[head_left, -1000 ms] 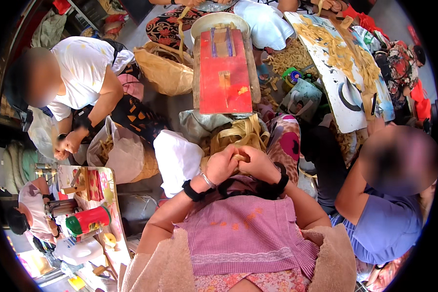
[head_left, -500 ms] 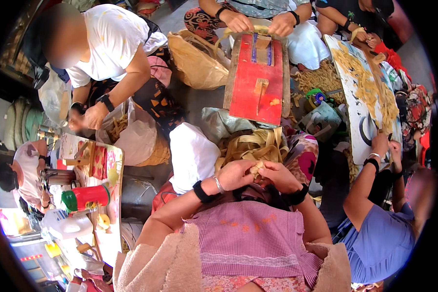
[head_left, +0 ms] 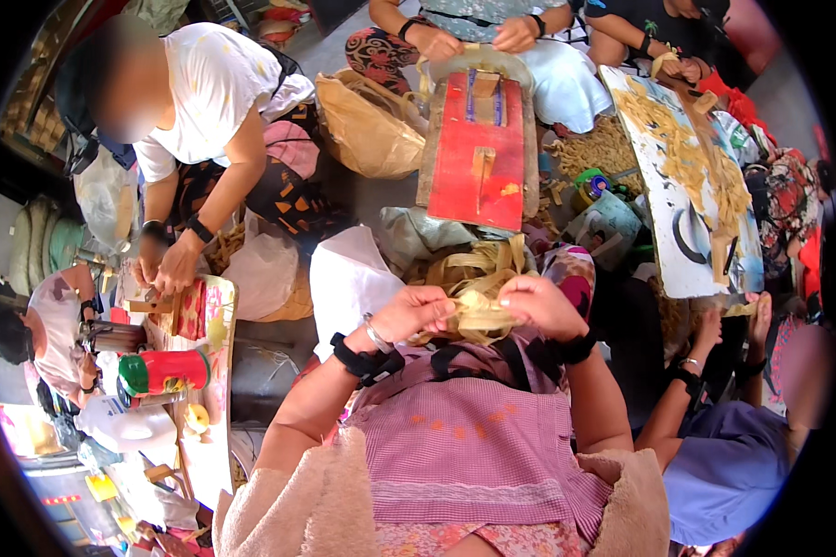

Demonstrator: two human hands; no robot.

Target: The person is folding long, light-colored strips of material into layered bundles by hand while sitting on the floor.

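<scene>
My left hand (head_left: 415, 312) and my right hand (head_left: 544, 304) are held apart above my lap, fingers closed in pinches. Between them stretches a thin, pale yellow strip (head_left: 481, 304), flat and slightly crumpled, one end in each hand. Just beyond it, a loose heap of long tan strips (head_left: 473, 266) lies curled over my lap, partly hidden behind my hands. What the strips are made of I cannot make out. A pink checked apron (head_left: 473, 446) covers my front.
Ahead stands a red board (head_left: 478, 195) with wooden blocks, a co-worker's hands (head_left: 478, 39) behind it. A white board (head_left: 664, 204) with tan strips is at right. At left, a small table (head_left: 215, 371) bears a red jar with a green lid (head_left: 164, 371). White cloth (head_left: 353, 283) hangs beside my left arm.
My hands have drawn apart from close together, and the bunched strip now spans between them. The co-worker at left has lowered both hands to the table's block; the one at right now holds a strip.
</scene>
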